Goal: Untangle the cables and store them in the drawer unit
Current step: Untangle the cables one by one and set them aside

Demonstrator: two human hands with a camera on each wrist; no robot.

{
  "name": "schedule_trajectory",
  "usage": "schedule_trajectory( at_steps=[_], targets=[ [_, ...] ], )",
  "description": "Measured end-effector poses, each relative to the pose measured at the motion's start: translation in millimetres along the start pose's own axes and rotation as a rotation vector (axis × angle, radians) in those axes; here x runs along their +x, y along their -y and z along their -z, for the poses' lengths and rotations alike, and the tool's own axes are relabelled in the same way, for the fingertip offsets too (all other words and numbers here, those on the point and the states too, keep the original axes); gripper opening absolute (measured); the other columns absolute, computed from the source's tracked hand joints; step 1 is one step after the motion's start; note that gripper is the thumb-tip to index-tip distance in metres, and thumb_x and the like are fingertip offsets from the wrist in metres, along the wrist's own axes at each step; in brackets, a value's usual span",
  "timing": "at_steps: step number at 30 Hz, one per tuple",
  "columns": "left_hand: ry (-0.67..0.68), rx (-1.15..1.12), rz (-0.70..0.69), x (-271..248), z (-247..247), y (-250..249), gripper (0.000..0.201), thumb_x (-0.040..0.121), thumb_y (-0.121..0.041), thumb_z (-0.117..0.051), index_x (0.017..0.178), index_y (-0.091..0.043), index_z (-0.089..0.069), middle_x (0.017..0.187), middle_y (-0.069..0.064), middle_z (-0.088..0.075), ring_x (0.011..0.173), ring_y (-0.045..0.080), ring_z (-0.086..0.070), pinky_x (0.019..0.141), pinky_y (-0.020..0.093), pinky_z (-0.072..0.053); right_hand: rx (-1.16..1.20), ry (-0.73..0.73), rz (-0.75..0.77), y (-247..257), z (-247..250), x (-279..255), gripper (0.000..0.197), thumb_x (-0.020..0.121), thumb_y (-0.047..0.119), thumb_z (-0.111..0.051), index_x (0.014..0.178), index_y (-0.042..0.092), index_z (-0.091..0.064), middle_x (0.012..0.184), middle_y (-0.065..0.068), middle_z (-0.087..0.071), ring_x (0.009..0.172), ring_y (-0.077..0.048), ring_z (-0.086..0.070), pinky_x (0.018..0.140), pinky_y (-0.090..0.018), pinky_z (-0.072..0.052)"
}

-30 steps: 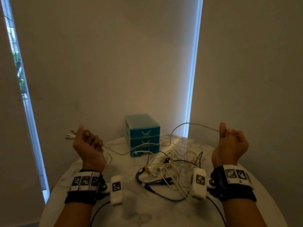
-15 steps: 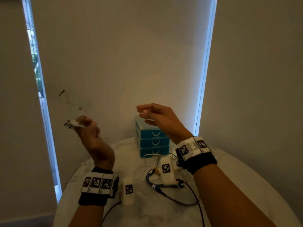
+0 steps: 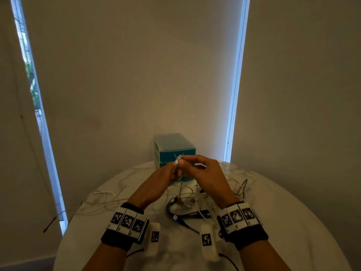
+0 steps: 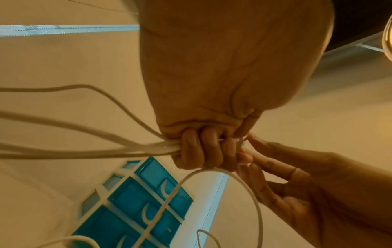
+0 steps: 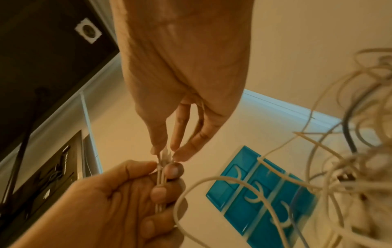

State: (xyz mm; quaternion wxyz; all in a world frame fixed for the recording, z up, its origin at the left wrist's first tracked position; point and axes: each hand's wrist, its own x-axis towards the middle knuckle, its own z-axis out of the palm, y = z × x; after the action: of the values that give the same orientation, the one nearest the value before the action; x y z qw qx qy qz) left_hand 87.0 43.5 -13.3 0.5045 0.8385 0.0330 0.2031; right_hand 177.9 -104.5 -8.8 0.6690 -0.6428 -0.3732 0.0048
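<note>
Left hand (image 3: 162,178): fingers curled round several strands of 1 white cable (image 4: 118,147), gathered in loops, with its plug (image 3: 178,159) standing above the fist. Right hand (image 3: 203,173): thumb and fingertips (image 5: 177,156) pinching that plug end beside the left thumb.

Cable pile (image 3: 205,200): white, dark and blue leads tangled on the round table (image 3: 293,222), between the wrists and the drawer unit (image 3: 173,145).

Progress, judged: 1 cable freed and being coiled, none stored, all 3 drawers closed.

Views: head view alone shows the pile's extent; wrist views show the grip and the drawer fronts.
</note>
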Motion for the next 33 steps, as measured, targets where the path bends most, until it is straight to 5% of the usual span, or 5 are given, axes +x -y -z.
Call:
schedule_trajectory(
  at_steps=[8, 12, 17, 24, 33],
  targets=[
    [0.050, 0.069, -0.014, 0.7, -5.5, 9.3, 0.043, 0.116, -0.038, -0.029, 0.103, -0.025, -0.068, 0.085, -0.033, -0.072, 0.082, -0.023, -0.062, 0.070, 0.000, -0.045, 0.036, 0.048, -0.039, -7.4, 10.5, 2.3, 0.027, 0.096, 0.027, -0.080, 0.123, 0.023, -0.081, 0.111, 0.005, -0.082, 0.107, -0.008, -0.076, 0.093, -0.021, -0.060],
    [0.009, 0.188, -0.063, 4.0, -1.9, 24.8, 0.059, 0.110, -0.059, -0.026, 0.104, -0.021, -0.071, 0.109, -0.007, -0.076, 0.107, 0.006, -0.070, 0.100, 0.040, -0.054, -0.099, 0.110, -0.062, -7.0, 15.6, 5.5, 0.023, 0.098, 0.027, -0.078, 0.121, 0.023, -0.082, 0.110, 0.007, -0.082, 0.104, -0.006, -0.076, 0.087, -0.015, -0.059],
    [0.021, 0.292, -0.142, 4.0, -4.1, 25.6, 0.055, 0.114, -0.048, -0.024, 0.105, -0.021, -0.071, 0.106, -0.007, -0.076, 0.103, 0.012, -0.069, 0.098, 0.038, -0.054, -0.439, 0.130, -0.073, -5.1, 8.7, 17.6, 0.025, 0.095, 0.054, -0.074, 0.101, 0.030, -0.073, 0.096, 0.005, -0.079, 0.091, -0.013, -0.077, 0.083, -0.035, -0.062],
    [-0.047, 0.249, -0.104, 9.8, 9.0, 14.0, 0.040, 0.115, -0.029, -0.030, 0.103, -0.017, -0.066, 0.099, 0.000, -0.070, 0.090, 0.021, -0.065, 0.076, 0.035, -0.051, -0.422, 0.092, -0.030, 23.6, 14.3, 24.0, 0.012, 0.092, 0.034, -0.084, 0.093, 0.023, -0.078, 0.087, 0.003, -0.080, 0.081, -0.008, -0.078, 0.081, -0.025, -0.062],
    [0.137, 0.508, -0.012, 8.1, 103.0, 19.4, 0.056, 0.097, -0.076, -0.045, 0.095, -0.029, -0.075, 0.091, -0.006, -0.071, 0.083, 0.013, -0.062, 0.079, 0.032, -0.055, -0.380, -0.191, 0.169, 56.8, 28.9, 31.8, 0.023, 0.095, 0.035, -0.081, 0.107, 0.017, -0.076, 0.088, 0.006, -0.080, 0.076, -0.004, -0.077, 0.075, -0.015, -0.061]
  ],
)
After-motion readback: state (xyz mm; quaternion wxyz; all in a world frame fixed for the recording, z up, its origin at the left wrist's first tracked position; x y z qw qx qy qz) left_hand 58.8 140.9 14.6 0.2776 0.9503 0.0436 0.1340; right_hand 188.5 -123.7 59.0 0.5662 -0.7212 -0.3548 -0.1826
